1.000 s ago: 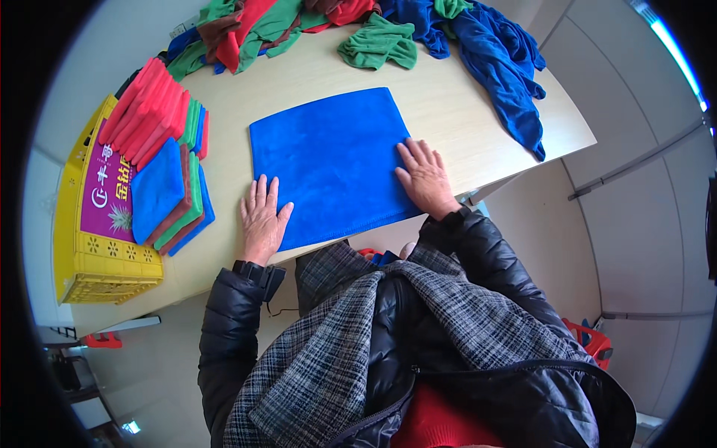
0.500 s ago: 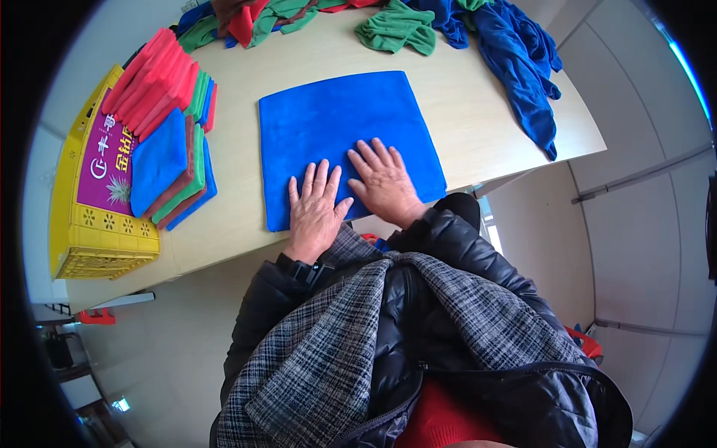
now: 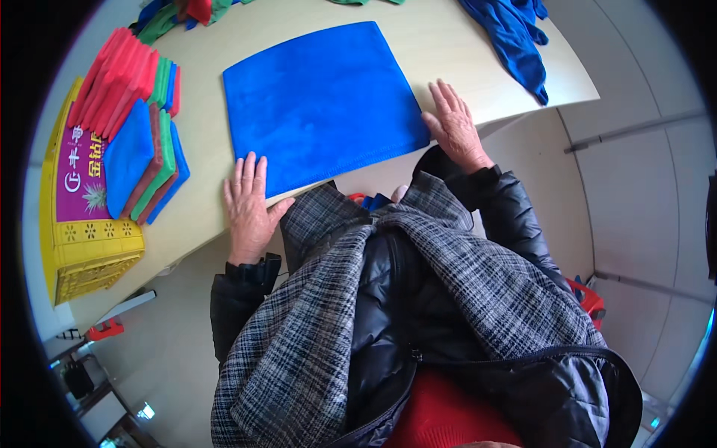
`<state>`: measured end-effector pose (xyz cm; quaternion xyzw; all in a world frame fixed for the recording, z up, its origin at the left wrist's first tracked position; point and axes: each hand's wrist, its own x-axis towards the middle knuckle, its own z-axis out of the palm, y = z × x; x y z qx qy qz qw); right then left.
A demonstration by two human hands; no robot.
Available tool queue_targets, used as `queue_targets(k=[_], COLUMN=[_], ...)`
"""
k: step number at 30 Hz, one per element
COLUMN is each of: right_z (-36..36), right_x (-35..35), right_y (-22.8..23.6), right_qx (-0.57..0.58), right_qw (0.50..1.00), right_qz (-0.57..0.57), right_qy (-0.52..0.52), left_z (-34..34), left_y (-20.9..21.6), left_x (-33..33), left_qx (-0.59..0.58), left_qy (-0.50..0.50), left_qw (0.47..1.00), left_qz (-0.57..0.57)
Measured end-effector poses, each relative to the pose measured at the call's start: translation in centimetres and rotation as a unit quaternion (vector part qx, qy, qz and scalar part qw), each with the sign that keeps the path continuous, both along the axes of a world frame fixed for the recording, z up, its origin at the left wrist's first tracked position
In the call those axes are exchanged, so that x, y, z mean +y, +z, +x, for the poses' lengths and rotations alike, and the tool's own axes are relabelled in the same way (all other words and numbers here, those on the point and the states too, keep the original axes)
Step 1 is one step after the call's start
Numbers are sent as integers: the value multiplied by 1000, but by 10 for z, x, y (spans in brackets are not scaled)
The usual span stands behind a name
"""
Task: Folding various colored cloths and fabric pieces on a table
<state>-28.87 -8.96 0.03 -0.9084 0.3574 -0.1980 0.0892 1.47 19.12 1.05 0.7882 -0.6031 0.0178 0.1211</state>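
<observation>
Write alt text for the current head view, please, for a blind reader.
A blue cloth lies flat on a pale table, the left hand at its near-left corner, the right hand beside its right edge; folded coloured cloths sit by a yellow crate at left.

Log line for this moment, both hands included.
blue cloth: flat on table | left hand: open, over near-left corner | right hand: open, at right edge | folded cloths: beside yellow crate

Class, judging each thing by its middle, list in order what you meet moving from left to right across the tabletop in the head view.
Yellow crate → folded cloths → left hand → flat blue cloth → right hand → crumpled blue cloth.
</observation>
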Motion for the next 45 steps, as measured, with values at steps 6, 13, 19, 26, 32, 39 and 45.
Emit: queue_targets(k=[6,13,19,26,32,39,45], right_z=[-2,-8,-6,75,157,159,116], right_x=[28,30,13,-71,-149,-139,-89], right_y=[20,38,78,111,46,33,15], right_qx=[52,62,6,55,-10,-30,-101], right_qw=[980,969,961,938,961,948,946], right_qz=[-47,-25,134,280,257,316,304], right_qy=[185,239,241,197,103,1,-55], left_z=[-4,-7,-2,87,166,186,128], left_y=[-4,6,59,77,2,-27,-24], left_x=[14,36,32,-31,-111,-108,-80], left_qx=[-11,8,223,371,460,505,552], left_qy=[-15,-56,-54,73,115,153,158], left_qw=[998,993,966,921,870,837,774], left_qz=[-53,-100,-118,-91,-138,-145,-266])
